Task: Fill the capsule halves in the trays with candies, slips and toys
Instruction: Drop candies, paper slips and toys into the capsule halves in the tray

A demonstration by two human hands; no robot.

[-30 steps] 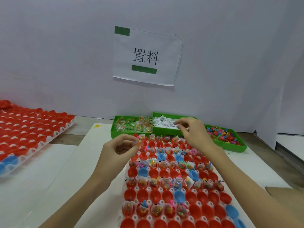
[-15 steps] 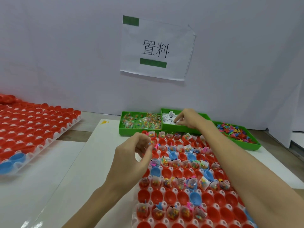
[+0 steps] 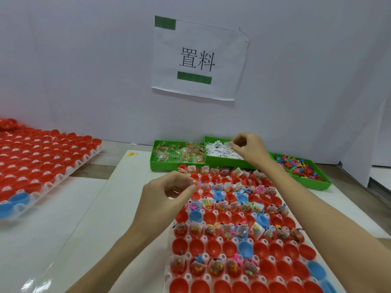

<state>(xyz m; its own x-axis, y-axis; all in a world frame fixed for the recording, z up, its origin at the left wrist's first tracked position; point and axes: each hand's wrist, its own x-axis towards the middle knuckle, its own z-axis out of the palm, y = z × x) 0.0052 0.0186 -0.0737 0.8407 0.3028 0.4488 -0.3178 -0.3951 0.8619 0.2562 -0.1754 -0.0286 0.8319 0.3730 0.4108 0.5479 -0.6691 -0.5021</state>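
Note:
A white tray [image 3: 169, 275] of red and blue capsule halves lies in front of me; several rows hold candy packets, slips and toys. My left hand [image 3: 167, 197] hovers over the tray's upper left part and pinches a small candy packet [image 3: 194, 183] at its fingertips. My right hand [image 3: 249, 149] is over the middle green bin of paper slips [image 3: 220, 153] and pinches a white slip [image 3: 227, 144]. Candy packets fill the left green bin [image 3: 175, 154], and small coloured toys fill the right green bin [image 3: 300, 168].
A second tray [image 3: 42, 163] of red and blue capsule halves lies at the left. A white wall with a paper sign [image 3: 198, 58] stands right behind the bins. White boards cover the table.
My right hand reached back from the tray's far edge into the slip bin and lifted a slip. My left hand stayed over the tray's upper left with its packet.

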